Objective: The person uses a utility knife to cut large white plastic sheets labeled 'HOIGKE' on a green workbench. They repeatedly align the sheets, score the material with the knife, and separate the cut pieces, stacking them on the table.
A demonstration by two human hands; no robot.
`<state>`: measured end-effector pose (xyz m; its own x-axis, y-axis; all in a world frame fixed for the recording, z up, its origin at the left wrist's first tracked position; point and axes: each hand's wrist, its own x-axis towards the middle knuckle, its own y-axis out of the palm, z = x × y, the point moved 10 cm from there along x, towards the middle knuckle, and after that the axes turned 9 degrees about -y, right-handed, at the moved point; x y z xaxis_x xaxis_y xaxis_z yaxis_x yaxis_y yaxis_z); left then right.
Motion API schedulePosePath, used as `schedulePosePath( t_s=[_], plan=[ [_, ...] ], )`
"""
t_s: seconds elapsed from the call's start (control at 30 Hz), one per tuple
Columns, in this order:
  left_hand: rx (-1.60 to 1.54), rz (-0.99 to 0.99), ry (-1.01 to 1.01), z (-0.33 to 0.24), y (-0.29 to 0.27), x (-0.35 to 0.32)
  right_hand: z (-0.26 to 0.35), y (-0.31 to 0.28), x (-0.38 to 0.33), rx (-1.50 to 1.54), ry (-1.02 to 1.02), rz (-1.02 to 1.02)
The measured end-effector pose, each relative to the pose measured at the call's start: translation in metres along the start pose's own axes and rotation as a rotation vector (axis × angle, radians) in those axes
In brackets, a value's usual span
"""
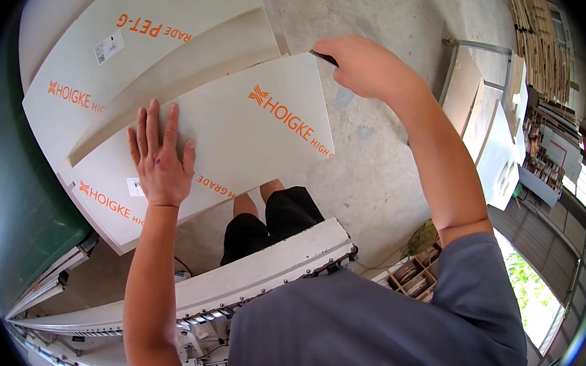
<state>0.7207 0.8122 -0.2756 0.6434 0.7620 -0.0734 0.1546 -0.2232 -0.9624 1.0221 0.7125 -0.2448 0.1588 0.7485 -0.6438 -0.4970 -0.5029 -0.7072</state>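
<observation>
A pale board (233,126) wrapped in whitish film with orange print is in front of me. My left hand (162,157) lies flat on its left part, fingers spread, holding nothing. At the board's far right corner, my right hand (364,67) is closed around a small dark tool (324,58); most of that tool is hidden in the fist, so its kind is unclear. The tool's visible end is right beside the corner; I cannot tell whether it touches. Beyond lies another film-covered board (84,68) with a white label (109,47).
A white machine beam (264,257) with a chain along it runs between me and the boards. A dark green surface (19,198) stands at left. To the right are a metal rack with panels (468,93), stacked wooden strips (540,40) and a divided wooden box (414,280).
</observation>
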Motion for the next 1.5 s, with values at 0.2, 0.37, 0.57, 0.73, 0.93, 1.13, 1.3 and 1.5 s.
schedulePosePath(
  t_s=[0.2,0.37,0.57,0.73,0.93,1.13,1.3,1.5],
  plan=[
    [0.014,-0.009,0.014,-0.001,0.001,0.000,0.004,0.013,0.001,0.015,0.044,0.069],
    [0.018,-0.006,0.014,-0.001,0.001,-0.002,0.002,0.048,-0.039,-0.066,-0.030,0.153],
    [0.014,-0.010,0.015,-0.002,-0.001,-0.001,0.009,0.002,-0.009,-0.009,-0.044,0.028],
    [0.018,-0.004,0.033,-0.003,0.001,-0.002,0.006,0.014,0.001,-0.021,0.019,0.116],
    [0.041,-0.043,0.035,0.001,0.003,-0.004,0.008,0.113,-0.090,-0.028,-0.092,0.077],
    [0.060,-0.042,0.041,-0.002,0.004,-0.002,-0.009,0.116,-0.109,-0.001,-0.111,0.050],
    [0.041,-0.059,0.064,-0.004,0.004,-0.003,0.009,0.021,-0.013,-0.159,-0.100,-0.047],
    [0.055,-0.057,0.050,0.001,0.006,-0.006,0.006,0.073,-0.041,-0.107,-0.088,0.065]
  ],
)
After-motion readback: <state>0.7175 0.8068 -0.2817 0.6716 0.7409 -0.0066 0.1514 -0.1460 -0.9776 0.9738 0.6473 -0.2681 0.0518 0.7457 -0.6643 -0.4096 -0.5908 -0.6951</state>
